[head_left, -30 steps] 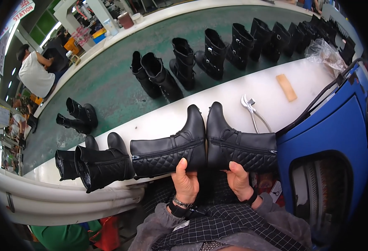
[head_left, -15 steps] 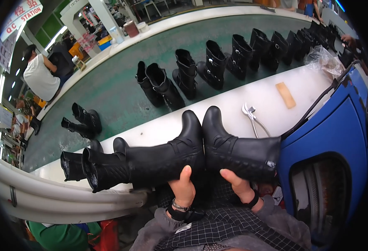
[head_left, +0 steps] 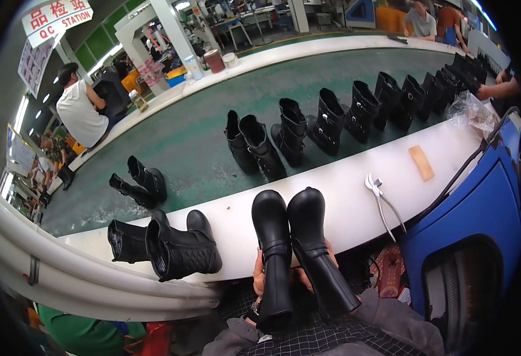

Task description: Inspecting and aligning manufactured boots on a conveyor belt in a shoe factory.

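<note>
Two black tall boots are held side by side at the front edge of the white ledge, toes pointing away and shafts toward my body. My left hand (head_left: 259,274) wraps the outer side of the left boot (head_left: 273,252). Behind the right boot (head_left: 312,243), my right hand (head_left: 331,254) shows only in part, its fingers curled around the ankle area. Both boots show their smooth fronts and a strap across the ankle. A second pair, one of them a quilted black boot (head_left: 184,249), rests on the ledge to the left.
Several buckled black boots (head_left: 293,133) line the green conveyor belt (head_left: 195,172). Metal pincers (head_left: 382,204) and a tan strip (head_left: 421,163) lie on the white ledge (head_left: 343,207). A blue machine (head_left: 480,202) stands right, a white pipe (head_left: 94,267) left. Other people sit farther off.
Both held boots have turned from lying sideways, shafts spread outward, to fronts up with shafts toward me. My thumbs, plain before, are now hidden. The view has shifted.
</note>
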A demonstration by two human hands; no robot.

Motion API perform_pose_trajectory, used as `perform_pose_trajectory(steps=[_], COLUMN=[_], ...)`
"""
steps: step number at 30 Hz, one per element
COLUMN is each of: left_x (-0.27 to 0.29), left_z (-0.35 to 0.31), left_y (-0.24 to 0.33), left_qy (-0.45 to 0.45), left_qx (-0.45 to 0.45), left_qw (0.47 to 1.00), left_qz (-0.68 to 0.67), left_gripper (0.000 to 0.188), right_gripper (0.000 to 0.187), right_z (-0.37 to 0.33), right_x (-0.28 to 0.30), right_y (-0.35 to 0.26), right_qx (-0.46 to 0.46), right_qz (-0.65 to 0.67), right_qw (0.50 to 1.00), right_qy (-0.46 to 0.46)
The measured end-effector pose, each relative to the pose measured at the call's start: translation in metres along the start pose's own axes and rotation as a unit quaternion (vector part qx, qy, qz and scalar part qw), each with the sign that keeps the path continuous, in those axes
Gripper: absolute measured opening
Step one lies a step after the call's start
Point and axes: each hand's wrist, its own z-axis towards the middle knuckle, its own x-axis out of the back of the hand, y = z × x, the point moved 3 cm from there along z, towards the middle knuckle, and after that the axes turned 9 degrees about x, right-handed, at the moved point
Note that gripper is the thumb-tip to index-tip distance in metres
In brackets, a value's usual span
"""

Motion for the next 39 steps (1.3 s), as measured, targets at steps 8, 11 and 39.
perform_pose_trajectory(steps=[8,11,39], left_x=[-0.036,-0.022,-0.053], left_z=[-0.006,-0.015,0.106], left_y=[-0.012,-0.004,0.094], left_qy=[-0.022,-0.063,-0.118], left_qx=[0.000,0.011,0.181], left_qw=[1.000,0.989,0.899], left_qz=[-0.004,0.136,-0.381], left_gripper=[0.050,0.052,0.055], right_gripper=[0.072,0.052,0.082], right_z=[0.005,0.005,0.023], right_x=[-0.002,0.000,0.088], right_y=[-0.008,0.020,-0.105], right_qx=[0.056,-0.149,0.311], right_qz=[0.172,0.467,-0.594], right_qw=[0.983,0.871,0.729], right_qy=[0.029,-0.033,-0.140])
